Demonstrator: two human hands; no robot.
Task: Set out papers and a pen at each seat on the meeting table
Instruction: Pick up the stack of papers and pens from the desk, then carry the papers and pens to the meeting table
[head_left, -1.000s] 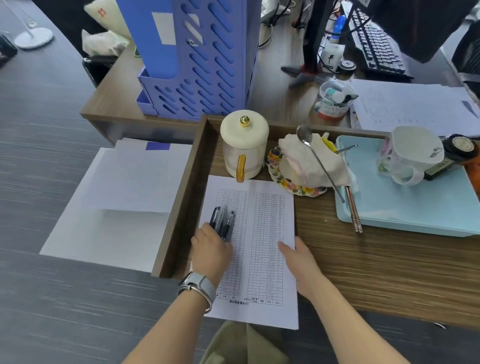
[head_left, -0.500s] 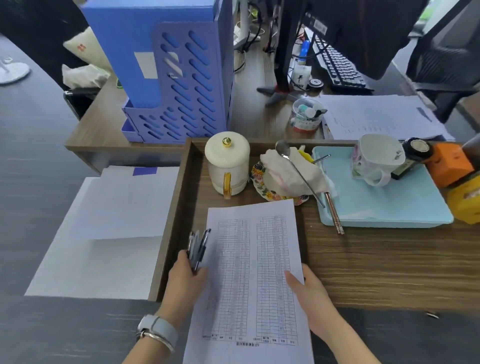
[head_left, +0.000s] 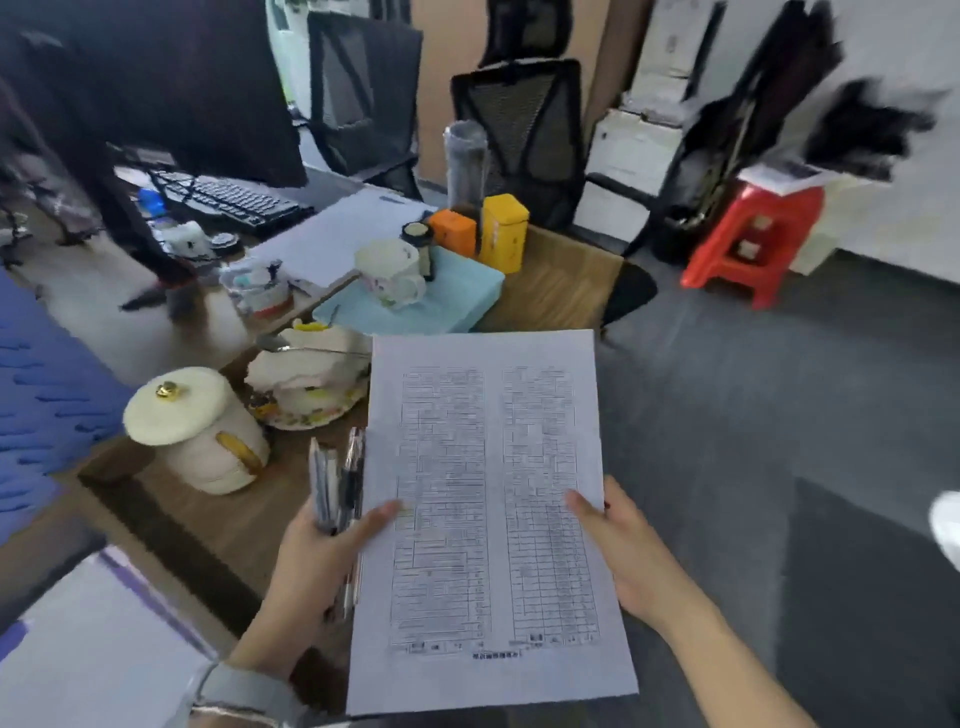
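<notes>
A stack of printed papers (head_left: 488, 514) with two columns of tables is held up off the wooden desk (head_left: 561, 280), in front of me. My left hand (head_left: 317, 566) grips the papers' left edge with the thumb on top, and the same hand holds a bundle of dark pens (head_left: 337, 483) upright beside the sheet. My right hand (head_left: 623, 551) holds the right edge, thumb pressed on the page. The view is blurred.
On the desk stand a cream lidded jar (head_left: 192, 431), a floral dish with cloth and spoon (head_left: 306, 384), a light blue tray (head_left: 415, 306) with a mug (head_left: 389, 270), and orange and yellow boxes (head_left: 483, 228). Grey floor, office chairs and a red stool (head_left: 753, 239) lie to the right.
The papers and pens came up off the desk in both hands. My view has swung to the right, toward the open floor and chairs.
</notes>
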